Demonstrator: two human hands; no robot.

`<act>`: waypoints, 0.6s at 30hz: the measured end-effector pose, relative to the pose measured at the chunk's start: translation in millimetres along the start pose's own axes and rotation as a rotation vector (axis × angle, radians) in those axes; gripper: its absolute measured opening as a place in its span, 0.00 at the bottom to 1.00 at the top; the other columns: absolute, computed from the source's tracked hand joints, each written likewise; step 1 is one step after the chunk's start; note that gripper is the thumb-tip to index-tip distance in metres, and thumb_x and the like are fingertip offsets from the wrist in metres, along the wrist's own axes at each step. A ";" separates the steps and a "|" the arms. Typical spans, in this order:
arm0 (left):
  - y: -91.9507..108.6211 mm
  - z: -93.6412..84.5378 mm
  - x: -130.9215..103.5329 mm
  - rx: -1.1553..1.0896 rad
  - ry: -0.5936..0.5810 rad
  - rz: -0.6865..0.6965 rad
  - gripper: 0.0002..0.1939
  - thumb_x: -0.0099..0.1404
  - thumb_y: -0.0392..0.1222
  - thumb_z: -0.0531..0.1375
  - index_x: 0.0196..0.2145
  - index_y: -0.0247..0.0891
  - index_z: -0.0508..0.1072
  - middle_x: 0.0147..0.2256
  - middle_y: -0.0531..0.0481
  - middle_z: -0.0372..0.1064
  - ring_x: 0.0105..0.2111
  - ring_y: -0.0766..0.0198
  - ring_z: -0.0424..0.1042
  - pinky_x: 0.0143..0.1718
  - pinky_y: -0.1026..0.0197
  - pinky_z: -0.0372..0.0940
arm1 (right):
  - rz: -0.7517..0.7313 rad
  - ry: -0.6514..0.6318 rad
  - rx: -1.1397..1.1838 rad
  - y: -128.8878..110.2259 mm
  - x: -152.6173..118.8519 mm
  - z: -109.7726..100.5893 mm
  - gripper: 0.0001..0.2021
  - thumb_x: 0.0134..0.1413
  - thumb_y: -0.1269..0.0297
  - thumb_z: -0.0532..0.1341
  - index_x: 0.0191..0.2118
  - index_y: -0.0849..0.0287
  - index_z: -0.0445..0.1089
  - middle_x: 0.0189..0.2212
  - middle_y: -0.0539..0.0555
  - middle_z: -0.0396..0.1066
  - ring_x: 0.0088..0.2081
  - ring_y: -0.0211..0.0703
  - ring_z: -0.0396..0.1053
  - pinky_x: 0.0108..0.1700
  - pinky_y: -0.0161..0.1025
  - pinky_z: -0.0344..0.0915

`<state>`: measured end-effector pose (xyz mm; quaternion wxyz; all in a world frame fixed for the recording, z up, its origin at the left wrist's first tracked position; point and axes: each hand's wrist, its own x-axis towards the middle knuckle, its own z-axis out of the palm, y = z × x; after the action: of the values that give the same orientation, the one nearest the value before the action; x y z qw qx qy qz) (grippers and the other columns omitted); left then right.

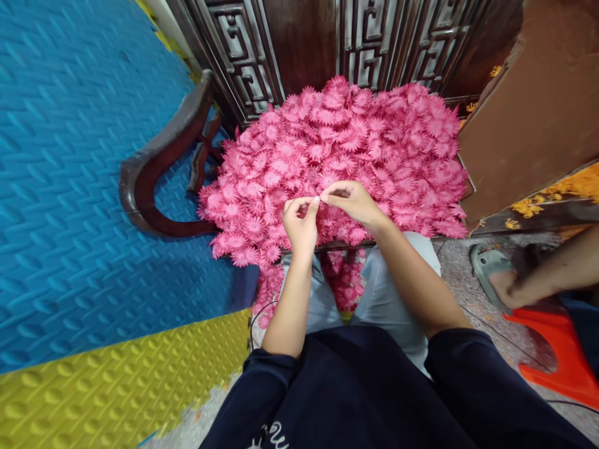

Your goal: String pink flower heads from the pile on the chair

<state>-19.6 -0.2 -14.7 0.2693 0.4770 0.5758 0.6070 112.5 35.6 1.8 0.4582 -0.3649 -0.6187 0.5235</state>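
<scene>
The left hand (299, 226) and right hand (359, 204) meet at the fingertips, thumbs and forefingers pinched together; whether something tiny is between them cannot be told. Just beneath and beyond them spreads a heap of pink artificial flower heads (346, 146), backed by a carved wooden panel (304, 47). To the left are a curved wooden armrest (140, 181) and blue textured matting (70, 156); to the right, brown cardboard (533, 106) and another person's sandalled foot (501, 284).

White cursive lettering (277, 434) (not readable) on the navy shirt (365, 386)
</scene>
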 end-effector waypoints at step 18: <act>5.4 0.9 1.9 -0.075 -0.127 0.011 0.06 0.58 0.42 0.60 0.26 0.37 0.71 0.29 0.51 0.65 0.31 0.68 0.64 0.35 0.65 0.60 | 0.155 -0.072 0.196 -9.6 -0.3 -1.6 0.11 0.36 0.58 0.69 0.25 0.58 0.73 0.24 0.47 0.70 0.30 0.33 0.63 0.39 0.34 0.61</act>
<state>-18.3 0.8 -9.2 0.3194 0.5072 0.5319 0.5982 114.4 34.0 11.2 0.4272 -0.3460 -0.5506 0.6282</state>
